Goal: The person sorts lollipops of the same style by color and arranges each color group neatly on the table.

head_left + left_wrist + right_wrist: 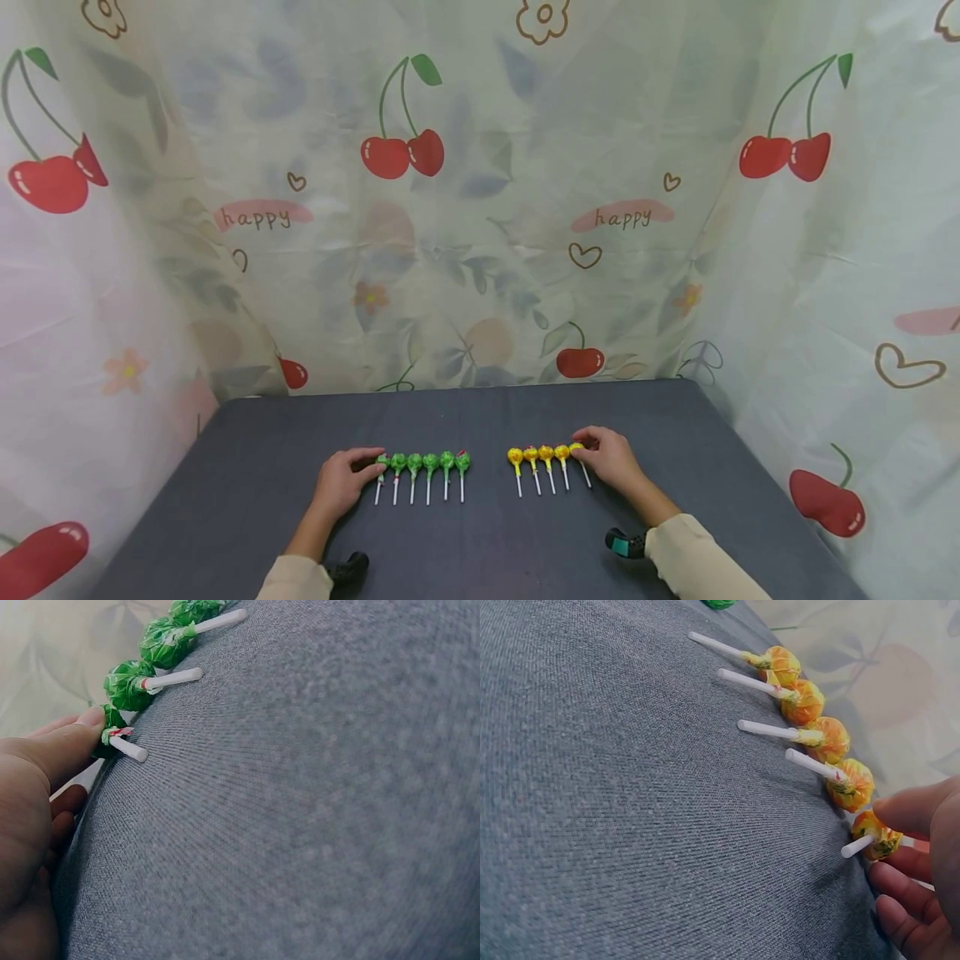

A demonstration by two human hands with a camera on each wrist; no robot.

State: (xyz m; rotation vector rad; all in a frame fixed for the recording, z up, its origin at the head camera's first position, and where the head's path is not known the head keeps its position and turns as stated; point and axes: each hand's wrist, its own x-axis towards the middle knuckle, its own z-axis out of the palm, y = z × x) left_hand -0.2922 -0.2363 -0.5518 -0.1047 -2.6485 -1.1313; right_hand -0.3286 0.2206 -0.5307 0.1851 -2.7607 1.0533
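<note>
Several green-wrapped lollipops (431,462) lie in a row left of centre, white sticks toward me. At that row's left end my left hand (341,483) pinches the head of the outermost green lollipop (112,729) between thumb and fingers. To the right, several yellow-wrapped lollipops (546,454) form a second row. My right hand (609,458) pinches the yellow lollipop (870,834) at the right end, its stick slanting out from under the thumb. In the right wrist view the other fingers curl below that candy head.
A dark grey cloth-covered table (480,550) lies beneath both rows, with a gap between them. Behind and at both sides hangs a pale curtain (480,292) printed with cherries. Black bands (626,544) are worn on both wrists.
</note>
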